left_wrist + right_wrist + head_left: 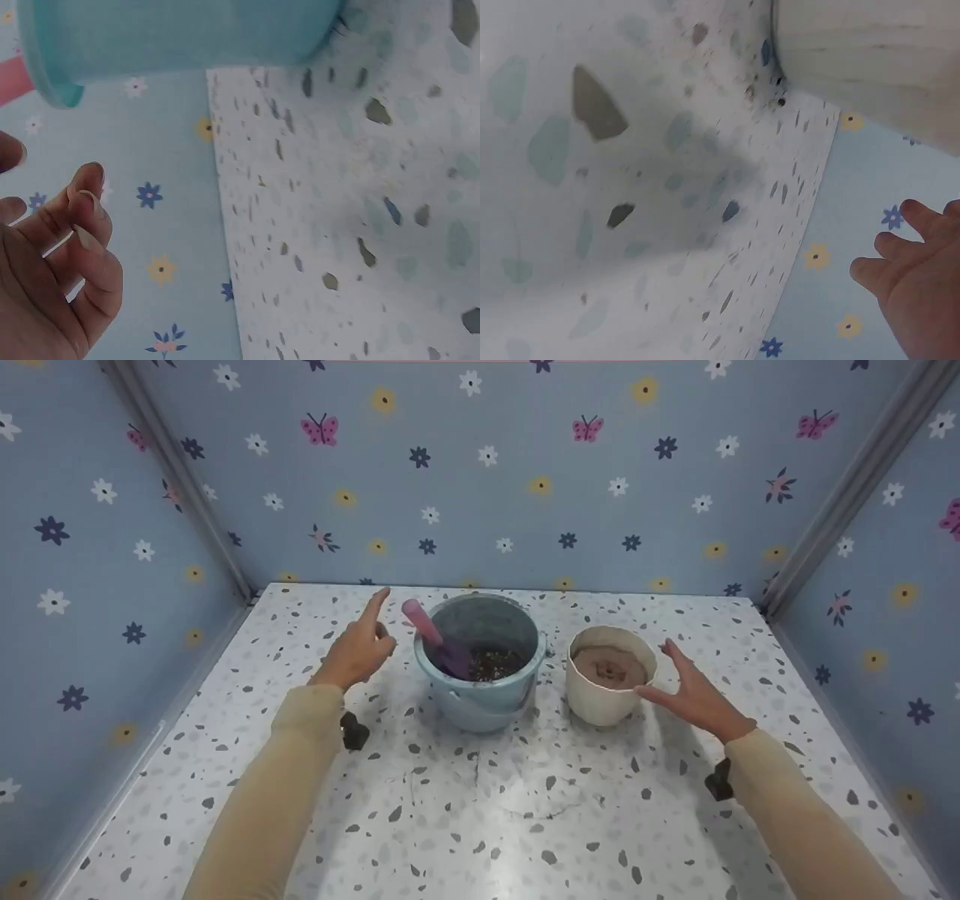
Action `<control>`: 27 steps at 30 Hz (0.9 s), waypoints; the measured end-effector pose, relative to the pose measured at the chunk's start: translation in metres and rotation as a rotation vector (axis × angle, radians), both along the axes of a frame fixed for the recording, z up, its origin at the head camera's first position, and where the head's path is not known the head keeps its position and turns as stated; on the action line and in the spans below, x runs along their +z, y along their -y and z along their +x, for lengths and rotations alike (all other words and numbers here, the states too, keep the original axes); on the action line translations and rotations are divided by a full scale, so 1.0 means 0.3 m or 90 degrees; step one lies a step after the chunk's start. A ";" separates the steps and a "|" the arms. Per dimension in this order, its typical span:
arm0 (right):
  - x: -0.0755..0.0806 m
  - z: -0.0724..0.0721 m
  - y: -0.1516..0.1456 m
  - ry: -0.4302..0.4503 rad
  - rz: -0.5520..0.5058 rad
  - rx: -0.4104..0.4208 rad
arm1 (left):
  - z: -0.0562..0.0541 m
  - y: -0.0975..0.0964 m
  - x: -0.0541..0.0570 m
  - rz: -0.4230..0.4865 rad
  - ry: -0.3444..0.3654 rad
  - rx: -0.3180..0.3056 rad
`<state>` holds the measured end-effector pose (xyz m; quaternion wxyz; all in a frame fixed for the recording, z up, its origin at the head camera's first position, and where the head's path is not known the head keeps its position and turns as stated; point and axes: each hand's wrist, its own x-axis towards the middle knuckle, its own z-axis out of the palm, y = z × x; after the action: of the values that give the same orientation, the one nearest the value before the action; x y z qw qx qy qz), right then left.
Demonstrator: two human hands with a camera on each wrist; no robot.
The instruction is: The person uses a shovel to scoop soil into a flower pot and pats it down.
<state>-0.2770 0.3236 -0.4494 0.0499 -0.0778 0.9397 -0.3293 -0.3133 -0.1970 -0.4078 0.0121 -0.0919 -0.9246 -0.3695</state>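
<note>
A light blue bucket (480,709) with dark soil (495,664) inside stands at the middle of the table. Leaning in it is a small trowel (424,622) with a pink handle and purple blade. To its right is a cream pot (600,705) filled with brown soil (611,666) that has a dent in the middle. My left hand (356,652) hovers left of the bucket, index finger extended, the others loosely bent around nothing. My right hand (694,697) is spread beside the pot, thumb tip right at its rim; in the right wrist view its fingers (874,274) are apart and hold nothing.
The table (480,825) has a white speckled top. Blue panels (480,510) with flowers and butterflies close in the back and both sides, with grey posts (847,480) at the corners. A few dark crumbs (780,101) lie by the pot's base.
</note>
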 end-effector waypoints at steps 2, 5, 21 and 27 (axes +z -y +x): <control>0.010 0.001 0.029 0.006 -0.016 0.008 | -0.002 -0.016 0.031 0.048 0.015 -0.023; 0.016 0.002 0.060 0.013 -0.039 0.003 | -0.005 -0.037 0.064 0.059 0.030 -0.049; 0.040 -0.024 0.095 0.065 -0.071 -0.014 | -0.036 -0.124 0.139 -0.034 0.019 -0.027; 0.033 -0.028 0.113 0.082 -0.086 -0.011 | -0.039 -0.159 0.179 -0.120 0.044 -0.056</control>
<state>-0.2853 0.2898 -0.4395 0.1021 -0.0514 0.9107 -0.3970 -0.3249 -0.1492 -0.3541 -0.0449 -0.1203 -0.9501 -0.2843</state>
